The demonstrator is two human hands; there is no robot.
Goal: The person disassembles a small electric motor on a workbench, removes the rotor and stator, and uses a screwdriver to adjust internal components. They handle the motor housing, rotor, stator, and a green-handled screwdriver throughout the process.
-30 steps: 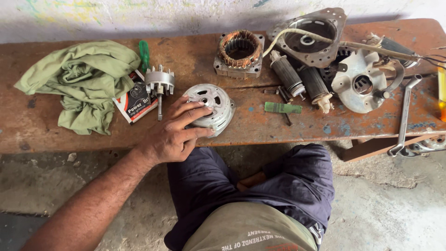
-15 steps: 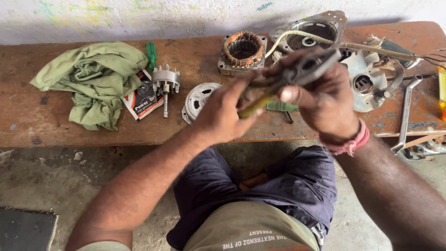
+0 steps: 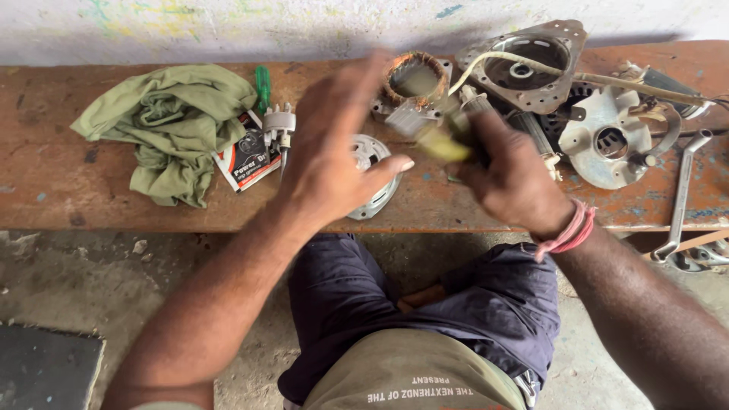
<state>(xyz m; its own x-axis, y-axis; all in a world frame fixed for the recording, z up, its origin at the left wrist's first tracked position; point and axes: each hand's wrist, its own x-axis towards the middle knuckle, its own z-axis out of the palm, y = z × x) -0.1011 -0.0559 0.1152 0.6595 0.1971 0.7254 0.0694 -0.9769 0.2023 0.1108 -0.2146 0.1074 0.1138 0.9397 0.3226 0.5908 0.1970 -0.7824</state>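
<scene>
Both hands are raised above the front edge of the bench (image 3: 45, 190), near its middle. The left hand (image 3: 334, 156) is open, fingers spread and blurred, thumb pointing right; it holds nothing. Half a second ago it was closed with the right hand on the same tool. The right hand (image 3: 512, 178) is clamped on a blurred tool with a yellow-green handle (image 3: 443, 144), which projects left from the fist toward the left thumb. The tool's working end is too blurred to make out. Earlier it was held higher, with dark metal jaws showing above both hands.

Below the left hand, a round grey cover (image 3: 373, 178) lies at the front edge; its position is unchanged. Left of it are a small finned part (image 3: 279, 123), a printed packet (image 3: 247, 158) and a green rag (image 3: 171, 125). A green screwdriver (image 3: 263, 85) lies near the back edge.

Behind the hands, at the back edge, stands a copper-wound stator (image 3: 414, 80). Right of it are a metal housing (image 3: 524, 64) with a white cable (image 3: 486, 61), a pale bracket (image 3: 600, 140) and a spanner (image 3: 683, 190) overhanging the front edge at the right end.
</scene>
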